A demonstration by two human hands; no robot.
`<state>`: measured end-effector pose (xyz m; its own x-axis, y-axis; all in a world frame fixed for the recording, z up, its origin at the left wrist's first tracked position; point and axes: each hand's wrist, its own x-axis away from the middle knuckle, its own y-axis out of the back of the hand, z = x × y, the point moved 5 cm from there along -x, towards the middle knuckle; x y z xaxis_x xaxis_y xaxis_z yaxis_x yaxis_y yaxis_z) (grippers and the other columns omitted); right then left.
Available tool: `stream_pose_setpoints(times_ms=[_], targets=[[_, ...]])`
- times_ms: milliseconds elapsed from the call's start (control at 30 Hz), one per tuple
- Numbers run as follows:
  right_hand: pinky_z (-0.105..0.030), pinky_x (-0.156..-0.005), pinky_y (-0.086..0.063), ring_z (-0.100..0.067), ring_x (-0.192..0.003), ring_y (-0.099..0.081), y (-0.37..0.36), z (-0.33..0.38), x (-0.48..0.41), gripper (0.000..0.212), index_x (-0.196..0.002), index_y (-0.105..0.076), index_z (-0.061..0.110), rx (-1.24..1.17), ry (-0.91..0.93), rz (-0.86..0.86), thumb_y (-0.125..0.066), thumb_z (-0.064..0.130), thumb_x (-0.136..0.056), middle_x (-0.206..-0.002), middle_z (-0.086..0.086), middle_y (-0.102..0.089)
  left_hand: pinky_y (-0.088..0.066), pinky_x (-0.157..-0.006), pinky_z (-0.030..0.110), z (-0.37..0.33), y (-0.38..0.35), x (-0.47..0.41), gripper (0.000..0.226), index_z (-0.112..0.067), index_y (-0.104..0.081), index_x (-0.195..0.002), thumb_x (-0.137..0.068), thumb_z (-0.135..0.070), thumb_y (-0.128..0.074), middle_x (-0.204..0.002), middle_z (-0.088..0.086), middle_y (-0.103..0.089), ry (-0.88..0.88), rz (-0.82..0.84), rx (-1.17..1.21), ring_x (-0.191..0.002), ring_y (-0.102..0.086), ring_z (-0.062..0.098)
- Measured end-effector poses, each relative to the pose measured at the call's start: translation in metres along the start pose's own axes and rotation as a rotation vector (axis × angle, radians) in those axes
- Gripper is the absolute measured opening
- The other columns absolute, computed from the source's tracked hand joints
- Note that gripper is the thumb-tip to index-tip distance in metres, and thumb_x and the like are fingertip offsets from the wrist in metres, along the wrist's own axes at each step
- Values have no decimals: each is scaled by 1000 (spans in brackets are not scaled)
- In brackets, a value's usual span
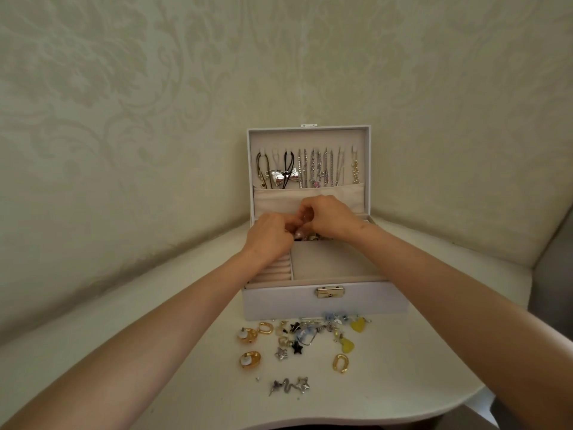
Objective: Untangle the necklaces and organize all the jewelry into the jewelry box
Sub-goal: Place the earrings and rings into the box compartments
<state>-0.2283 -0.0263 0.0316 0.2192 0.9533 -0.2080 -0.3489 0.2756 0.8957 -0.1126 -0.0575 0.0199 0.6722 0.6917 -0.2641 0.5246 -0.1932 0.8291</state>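
While your hands meet over the back compartment of the open white jewelry box (325, 301), your left hand (269, 235) and right hand (330, 217) have their fingers curled close together, pinching a small piece of jewelry (305, 218) too tiny to identify. Necklaces (313, 169) hang in a neat row inside the upright lid (310, 138), so the untangling looks done and you seem to be sorting small items. Loose earrings and charms (310, 336) lie scattered on the white table (434, 367) just in front of the box. Next you will likely need to seat this piece in a compartment, then reach for the scattered ones; the ring rolls (277, 271) and wide front compartment (335, 262) look free
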Motion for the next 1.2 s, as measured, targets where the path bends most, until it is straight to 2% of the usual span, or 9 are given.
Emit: stream_pose_setpoints(times_ms=[167,300,433,567,633,767,967,1133,1200], targets=[[-19,-68,-42,-10,-77,-54,7,3,-3,12,-86,-72,4,-103,-19,-55,-76,7,-75,-90,-9,-70,-48,-86,42,2,1,0,34,-11,-51,-111,-80,2,-46,-107,5,-69,58,-10,75,-107,-58,24],[-26,-77,-46,-15,-86,-58,7,-2,-6,11,-88,-74,6,-69,-84,-11,-74,8,-77,-93,-9,-70,-49,-87,38,4,1,1,37,-13,-59,-108,-78,3,-45,-107,2,-70,51,-16,71,-106,-59,19],[-31,-78,-45,-23,-96,-60,4,-8,-2,15,-94,-72,11,54,-132,-16,-59,11,-88,-101,-5,-68,-49,-88,39,5,-2,-1,44,-20,-68,-111,-80,0,-45,-115,3,-67,33,-8,13,-106,-58,25],[-33,-78,-47,-26,-92,-62,-1,-13,-1,21,-96,-71,7,55,-205,23,-51,10,-88,-99,-11,-68,-48,-78,32,11,-8,-3,49,-26,-67,-115,-82,0,-42,-114,13,-65,19,-6,-28,-100,-57,29],[-34,-79,-48,-26,-93,-61,-1,-11,1,21,-97,-70,9,117,-201,16,-51,13,-87,-100,-9,-67,-42,-75,30,11,-10,-3,52,-29,-65,-119,-83,-1,-40,-112,17,-63,9,3,-57,-104,-52,31],[-31,-77,-49,-22,-92,-62,13,-7,2,15,-93,-71,16,189,-179,-75,-60,19,-83,-98,-3,-69,-39,-84,33,3,-9,-2,56,-29,-58,-127,-86,3,-37,-117,14,-58,-30,33,-125,-114,-40,29],[-28,-75,-48,-18,-89,-61,14,-8,7,22,-90,-74,17,142,-212,50,-73,34,-77,-92,0,-69,-39,-83,33,0,-9,-2,57,-32,-59,-126,-87,4,-37,-115,13,-58,-37,39,-153,-112,-40,29],[-27,-72,-46,-15,-86,-60,14,-6,7,3,-78,-70,23,96,-161,27,-70,21,-80,-88,3,-68,-43,-91,39,1,-8,-1,53,-24,-58,-127,-86,3,-39,-123,8,-60,-40,30,-148,-115,-41,28],[-26,-71,-47,-12,-83,-60,22,-4,7,15,-71,-66,27,61,-131,43,-67,16,-81,-78,9,-65,-43,-92,39,1,-6,-1,50,-19,-58,-127,-85,3,-40,-124,5,-61,-37,29,-122,-118,-41,26]])
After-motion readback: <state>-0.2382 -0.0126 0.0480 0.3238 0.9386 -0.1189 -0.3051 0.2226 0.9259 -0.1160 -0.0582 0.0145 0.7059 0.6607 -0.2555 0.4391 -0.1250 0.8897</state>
